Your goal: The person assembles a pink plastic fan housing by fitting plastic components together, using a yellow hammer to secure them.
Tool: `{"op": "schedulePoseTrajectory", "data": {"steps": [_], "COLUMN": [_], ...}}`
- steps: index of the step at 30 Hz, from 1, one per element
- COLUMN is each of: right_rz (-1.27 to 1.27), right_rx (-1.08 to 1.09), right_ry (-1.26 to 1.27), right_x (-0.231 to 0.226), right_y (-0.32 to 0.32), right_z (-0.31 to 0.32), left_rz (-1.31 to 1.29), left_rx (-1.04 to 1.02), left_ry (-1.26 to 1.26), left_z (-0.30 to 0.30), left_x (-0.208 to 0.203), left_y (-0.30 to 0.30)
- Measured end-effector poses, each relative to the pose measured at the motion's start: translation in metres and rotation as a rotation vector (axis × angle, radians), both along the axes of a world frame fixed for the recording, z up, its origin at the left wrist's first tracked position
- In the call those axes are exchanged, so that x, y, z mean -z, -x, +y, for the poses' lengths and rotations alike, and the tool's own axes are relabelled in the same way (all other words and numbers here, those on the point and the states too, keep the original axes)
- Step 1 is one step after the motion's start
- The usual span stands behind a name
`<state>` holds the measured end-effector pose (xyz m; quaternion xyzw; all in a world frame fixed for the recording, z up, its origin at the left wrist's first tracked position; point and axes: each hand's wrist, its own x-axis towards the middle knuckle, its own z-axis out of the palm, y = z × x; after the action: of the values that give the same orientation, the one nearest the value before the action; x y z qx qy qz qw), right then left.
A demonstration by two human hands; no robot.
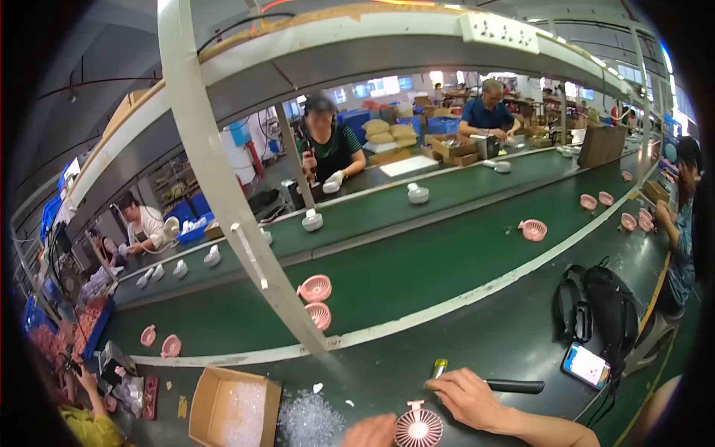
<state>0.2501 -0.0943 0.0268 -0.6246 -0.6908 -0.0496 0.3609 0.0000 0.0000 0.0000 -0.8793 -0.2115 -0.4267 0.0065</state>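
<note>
Your left hand point(371, 431), blurred, is at the left rim of the pink fan point(418, 428); can't tell if it grips. Fan between both hands. Your right hand point(471, 401) curls beside a black handle point(515, 386), hold unclear. Left: clear bits point(309, 419), box point(211, 395). Right: lit phone point(586, 365), writing too small to read.

On the flat dark bench point(477, 328), with the round pink plastic fan grille point(418, 430) as centre, a square brown cardboard box point(202, 410) lies at nine o'clock, small clear plastic pieces point(309, 417) between; a black fabric backpack point(614, 298) at two. The long green conveyor belt point(439, 253) runs beyond, at twelve.
</note>
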Motion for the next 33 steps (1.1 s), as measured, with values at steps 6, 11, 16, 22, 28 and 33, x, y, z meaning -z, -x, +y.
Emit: {"op": "schedulePoseTrajectory", "data": {"steps": [6,11,16,22,28,33], "right_rz": [0.115,0.056,0.101,0.158,0.22,0.588], "right_rx": [-0.313,-0.304,-0.277,-0.255,-0.264,-0.263], "right_ry": [0.234,0.111,0.179,0.178,0.137,0.212], "right_x": [0.01,0.032,0.029,0.022,0.028,0.01], "right_y": [0.023,0.032,0.033,0.029,0.031,0.05], "right_z": [0.007,0.01,0.01,0.005,0.0,-0.009], "left_rz": [0.167,0.351,0.365,0.263,-0.14,-0.696], "left_rx": [-0.503,-0.547,-0.583,-0.508,-0.175,0.299], "left_ry": [0.068,0.204,0.084,0.127,0.868,1.798], "left_z": [0.037,0.065,0.075,0.052,-0.003,-0.018], "left_x": [-0.039,-0.027,-0.018,-0.033,-0.023,-0.012], "left_y": [0.034,0.047,0.043,0.027,0.007,-0.002]}}
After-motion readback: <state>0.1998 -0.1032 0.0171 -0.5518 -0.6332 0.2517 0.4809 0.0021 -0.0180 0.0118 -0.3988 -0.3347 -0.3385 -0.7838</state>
